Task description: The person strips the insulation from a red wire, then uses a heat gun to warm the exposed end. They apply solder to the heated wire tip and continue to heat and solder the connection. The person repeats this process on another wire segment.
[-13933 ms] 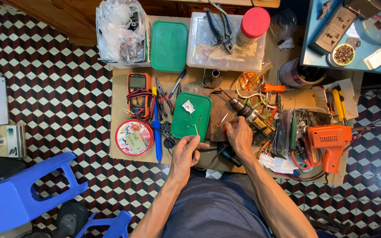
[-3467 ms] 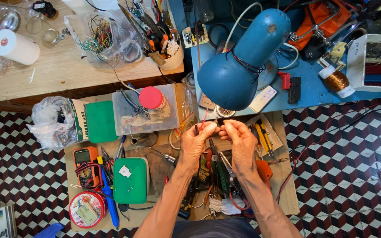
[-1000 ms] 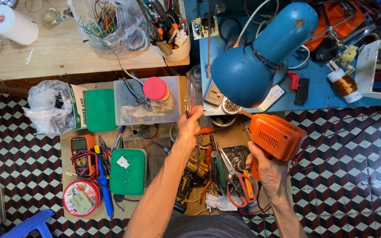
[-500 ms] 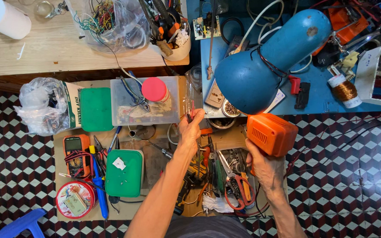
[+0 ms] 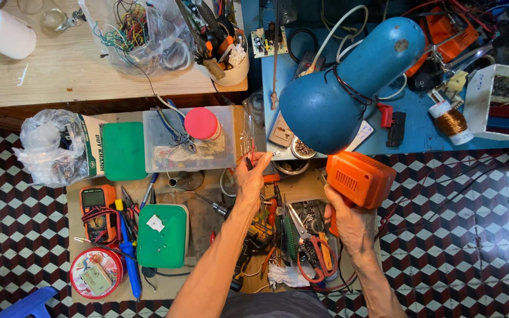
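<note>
Right hand [image 5: 349, 221] gripping orange soldering gun [image 5: 359, 178], left hand [image 5: 253, 176] pinching perhaps wire

I see my right hand [image 5: 349, 227] wrapped around the grip of an orange soldering gun [image 5: 360, 179], raised just under the blue desk lamp [image 5: 349, 88]. My left hand [image 5: 253, 176] pinches a thin red wire [image 5: 252, 158] near the clear plastic box [image 5: 189, 141]. Pliers [image 5: 313, 247], a multimeter [image 5: 98, 209] and a green case [image 5: 161, 235] lie on the low table [image 5: 201, 218] below.
</note>
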